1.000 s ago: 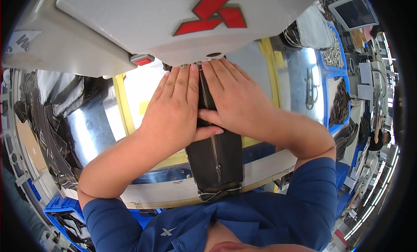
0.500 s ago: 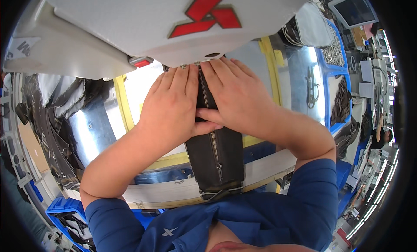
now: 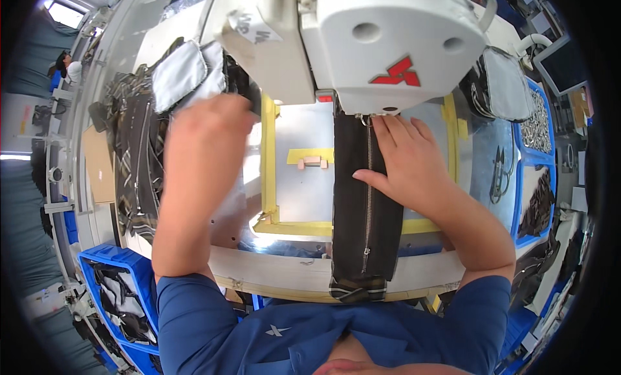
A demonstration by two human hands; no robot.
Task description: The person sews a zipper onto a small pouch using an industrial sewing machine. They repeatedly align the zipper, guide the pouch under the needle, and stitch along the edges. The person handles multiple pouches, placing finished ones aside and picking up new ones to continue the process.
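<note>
A long black fabric piece (image 3: 352,181) with a metal zipper (image 3: 369,210) runs from beneath the sewing machine head (image 3: 394,45) to the table's front edge. Its near end shows a plaid strip. My right hand (image 3: 414,161) lies flat on its right side, fingers stretched toward the machine and thumb near the zipper. Off to the left, my raised left hand (image 3: 210,132) is smeared by motion, in front of pale fabric pieces (image 3: 180,76) with dark edges. The fingers of that hand are mostly hidden, so whether it holds anything cannot be made out.
Plaid fabric with zippers (image 3: 134,155) is piled at the left. Yellow tape (image 3: 268,161) frames the work plate, where a small wooden block (image 3: 312,161) sits. At the right are thread snips (image 3: 499,181) and blue bins (image 3: 519,200) of metal parts and dark pieces. Another blue bin (image 3: 119,252) stands lower left.
My left hand has left the zippered piece and swung left to the pale fabric. My right hand remains on the piece. The view has shifted, showing more of the machine and the left side.
</note>
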